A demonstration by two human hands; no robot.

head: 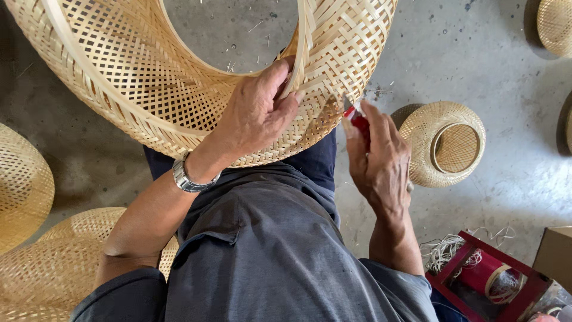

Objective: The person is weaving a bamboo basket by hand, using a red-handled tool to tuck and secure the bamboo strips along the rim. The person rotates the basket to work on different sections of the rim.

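Left hand (259,113) clamps the rim strip of the big woven bamboo basket (149,77) over the lap, right hand (375,158) closed on a red-handled cutter (357,119) at the weave edge — trimming step, next snip wants careful blade placement.

Floor (494,53): grey concrete, speckled with small pale fibre scraps. Just right of the right hand (378,161), a small woven dome basket (444,143) sits on the floor, ring opening up. Below and right of that hand, a dark red tray (506,304) with pale strands (444,250) spilling beside it. Left of and below the left hand (259,113), more woven baskets (53,262) rest on the floor. Another basket (555,24) lies far upper right.
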